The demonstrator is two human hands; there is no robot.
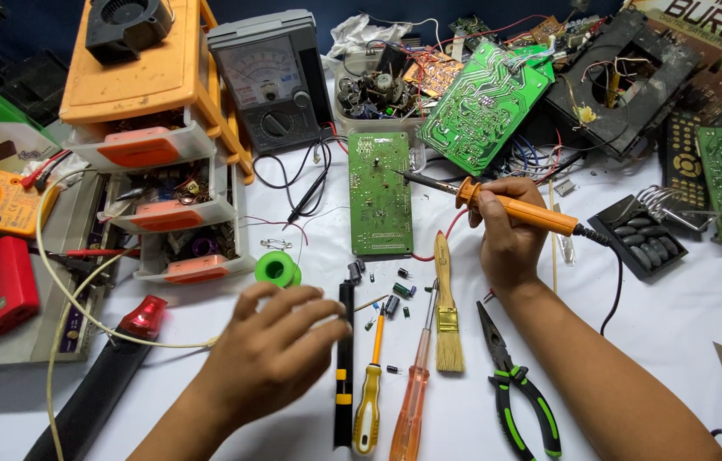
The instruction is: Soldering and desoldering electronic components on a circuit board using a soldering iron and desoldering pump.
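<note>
Bench: white table is carrying boards, meters and hand tools.
Circuit board: green circuit board is lying flat, centre, just under the iron's tip.
Right hand: right hand is wrapping closed around the orange soldering iron, tip angling left onto the board's upper right edge.
Left hand: left hand is hovering blurred, fingers loosely curled, holding nothing I can make out, near the green solder spool.
Technique: judging by this, bracing the wrist is keeping the tip steady.

A single head-worn camera looks steeply down and forward over the white-covered worktop, from close above the person's own forearms. The near edge lies at the bottom of the frame, the cluttered far side at the top. No second view shares the scene.
</note>
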